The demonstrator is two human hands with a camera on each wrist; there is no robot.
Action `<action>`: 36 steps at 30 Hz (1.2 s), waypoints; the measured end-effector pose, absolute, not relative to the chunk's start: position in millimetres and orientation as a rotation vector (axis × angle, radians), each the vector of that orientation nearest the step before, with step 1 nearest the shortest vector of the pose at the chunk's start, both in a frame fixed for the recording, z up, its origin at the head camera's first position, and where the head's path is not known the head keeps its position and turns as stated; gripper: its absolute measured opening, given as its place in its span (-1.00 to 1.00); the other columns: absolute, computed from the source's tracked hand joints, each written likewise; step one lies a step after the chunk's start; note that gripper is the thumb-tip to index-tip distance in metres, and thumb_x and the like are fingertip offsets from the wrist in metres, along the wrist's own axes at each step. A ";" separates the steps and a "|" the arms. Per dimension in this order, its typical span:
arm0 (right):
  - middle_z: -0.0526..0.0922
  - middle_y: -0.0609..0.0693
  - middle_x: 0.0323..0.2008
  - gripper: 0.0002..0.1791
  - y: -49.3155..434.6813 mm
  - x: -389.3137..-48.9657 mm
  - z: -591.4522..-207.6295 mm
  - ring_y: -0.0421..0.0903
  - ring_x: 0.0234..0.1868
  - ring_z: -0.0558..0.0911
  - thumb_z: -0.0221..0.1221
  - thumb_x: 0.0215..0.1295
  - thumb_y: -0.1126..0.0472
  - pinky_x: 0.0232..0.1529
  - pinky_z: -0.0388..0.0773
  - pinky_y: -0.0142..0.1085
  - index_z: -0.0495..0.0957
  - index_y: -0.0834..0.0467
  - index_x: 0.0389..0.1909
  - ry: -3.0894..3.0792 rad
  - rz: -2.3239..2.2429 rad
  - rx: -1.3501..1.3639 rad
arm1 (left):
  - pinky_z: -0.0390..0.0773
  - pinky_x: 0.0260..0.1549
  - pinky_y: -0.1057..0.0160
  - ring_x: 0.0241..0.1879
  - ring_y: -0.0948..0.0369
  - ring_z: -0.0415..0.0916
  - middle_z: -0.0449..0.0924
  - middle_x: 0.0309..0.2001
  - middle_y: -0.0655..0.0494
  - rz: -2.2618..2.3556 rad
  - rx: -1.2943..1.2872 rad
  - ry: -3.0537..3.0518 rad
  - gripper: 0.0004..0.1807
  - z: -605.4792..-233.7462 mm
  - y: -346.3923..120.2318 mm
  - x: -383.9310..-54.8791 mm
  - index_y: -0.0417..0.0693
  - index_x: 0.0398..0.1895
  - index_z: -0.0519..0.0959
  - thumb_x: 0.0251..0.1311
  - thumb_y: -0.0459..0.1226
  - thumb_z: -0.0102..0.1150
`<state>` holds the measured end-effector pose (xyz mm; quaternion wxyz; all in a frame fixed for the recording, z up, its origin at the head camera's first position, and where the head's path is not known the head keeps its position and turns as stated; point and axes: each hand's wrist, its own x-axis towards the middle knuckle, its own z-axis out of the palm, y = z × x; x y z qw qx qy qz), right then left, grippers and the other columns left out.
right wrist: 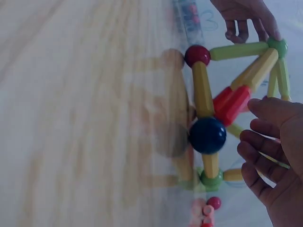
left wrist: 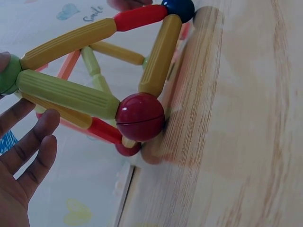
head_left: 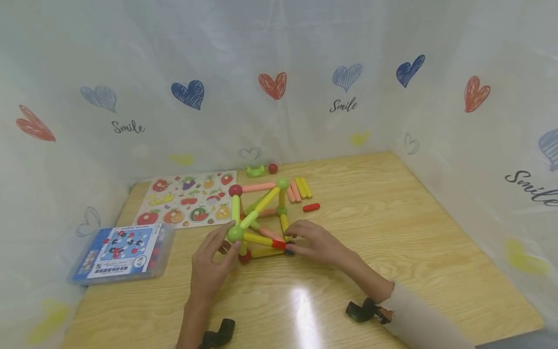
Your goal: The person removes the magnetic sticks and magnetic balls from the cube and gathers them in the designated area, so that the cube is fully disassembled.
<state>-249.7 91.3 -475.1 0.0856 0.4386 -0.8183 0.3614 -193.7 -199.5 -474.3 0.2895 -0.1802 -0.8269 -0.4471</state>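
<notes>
A frame of magnetic building rods and balls [head_left: 261, 211] stands on the table. My left hand [head_left: 213, 259] pinches the light green ball [head_left: 236, 233] at its near upper corner between thumb and forefinger; the other fingers are spread below, as the left wrist view shows. From that ball a yellow rod [left wrist: 71, 43] runs to a red rod [left wrist: 141, 18], which meets the dark blue ball [right wrist: 207, 135] at the lower right corner. My right hand [head_left: 316, 242] is beside that corner, thumb tip right at the red rod, its fingers loosely bent with nothing between them.
Behind the frame lie pink and yellow rods [head_left: 301, 189], a red rod [head_left: 311, 207], a red ball [head_left: 272, 168] and a green curved piece [head_left: 255, 171]. A fruit picture board [head_left: 183, 198] and a plastic box with a printed sheet [head_left: 124, 252] are at left. Printed curtains enclose the table.
</notes>
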 end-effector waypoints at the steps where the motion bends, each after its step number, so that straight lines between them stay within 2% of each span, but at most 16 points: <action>1: 0.68 0.04 -0.13 -0.70 87.9 -248.8 -475.0 -0.06 -0.13 0.62 0.39 0.23 0.24 -0.09 0.61 -0.23 0.65 0.25 -0.05 -2.467 1.037 1.292 | 0.59 -0.33 0.38 -0.34 0.29 0.51 0.59 0.11 0.08 -1.190 -0.480 -2.208 -0.44 -474.3 -199.7 -193.5 0.00 0.28 0.56 0.17 -0.41 0.37; 4: 0.70 -0.01 -0.15 -0.68 78.1 -246.4 -476.6 -0.11 -0.15 0.60 0.41 0.22 0.21 -0.09 0.58 -0.30 0.66 0.21 -0.04 -2.529 0.913 1.254 | 0.60 -0.34 0.37 -0.34 0.29 0.52 0.59 0.11 0.08 -1.197 -0.479 -2.210 -0.44 -474.5 -199.8 -193.5 0.00 0.28 0.56 0.17 -0.41 0.37; 9: 0.71 -0.08 -0.15 -0.73 69.6 -244.0 -481.3 -0.17 -0.14 0.61 0.39 0.24 0.26 -0.08 0.59 -0.33 0.69 0.11 -0.04 -2.539 0.857 1.213 | 0.59 -0.34 0.38 -0.33 0.29 0.52 0.58 0.13 0.12 -1.216 -0.473 -2.206 -0.43 -476.0 -198.6 -194.2 0.05 0.30 0.55 0.18 -0.40 0.37; 18: 0.73 -0.13 -0.14 -0.68 71.2 -246.7 -493.7 -0.18 -0.15 0.61 0.38 0.11 0.34 -0.15 0.54 -0.36 0.71 0.09 -0.07 -2.252 0.670 1.350 | 0.59 -0.35 0.38 -0.34 0.28 0.52 0.60 0.10 0.09 -1.216 -0.476 -2.196 -0.44 -477.2 -199.0 -195.4 0.00 0.28 0.56 0.17 -0.39 0.39; 23: 0.69 -0.07 -0.08 -0.67 76.7 -247.3 -493.1 -0.14 -0.04 0.61 0.36 0.10 0.37 -0.02 0.56 -0.33 0.68 0.14 -0.07 -2.203 0.723 1.345 | 0.59 -0.37 0.37 -0.35 0.27 0.53 0.60 0.09 0.05 -1.206 -0.489 -2.166 -0.43 -475.2 -198.6 -195.5 -0.06 0.26 0.57 0.12 -0.43 0.41; 32: 0.69 0.01 -0.08 -0.67 115.0 -274.6 -483.6 -0.04 -0.04 0.62 0.44 0.09 0.37 -0.01 0.60 -0.21 0.70 0.19 -0.07 -2.444 0.650 1.025 | 0.57 -0.41 0.38 -0.40 0.22 0.52 0.61 0.04 -0.09 -1.188 -0.489 -2.140 -0.44 -477.0 -196.4 -197.6 -0.24 0.18 0.58 0.03 -0.54 0.39; 36: 0.70 0.03 -0.14 -0.71 131.6 -291.1 -483.4 -0.02 -0.12 0.63 0.44 0.11 0.35 -0.08 0.62 -0.18 0.72 0.20 -0.10 -2.575 0.515 0.884 | 0.57 -0.40 0.38 -0.38 0.25 0.51 0.61 0.05 -0.04 -1.203 -0.477 -2.157 -0.45 -475.7 -196.7 -196.2 -0.18 0.20 0.59 0.06 -0.50 0.41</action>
